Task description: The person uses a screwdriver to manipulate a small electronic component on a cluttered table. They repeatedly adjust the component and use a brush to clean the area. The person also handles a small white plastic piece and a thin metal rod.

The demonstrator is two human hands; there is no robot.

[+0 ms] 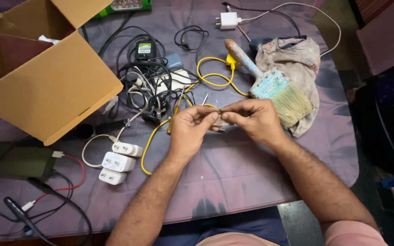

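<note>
My left hand (190, 129) and my right hand (254, 119) meet over the middle of the table, fingertips pinched together on a small thin object that I cannot make out. A yellow cable (209, 76) runs from the far side to my hands and loops down past my left wrist. A thin metal pin sticks up just behind my left fingers. Directly beyond my right hand lies a wide paintbrush (270, 84) with a worn blue-painted handle and pale bristles.
An open cardboard box (46, 77) sits at the far left. A tangle of black cables and adapters (149, 77) lies beside it. Three white chargers (117, 161) rest at the near left. A stained cloth (297, 59) lies under the brush, a white plug (228, 20) beyond.
</note>
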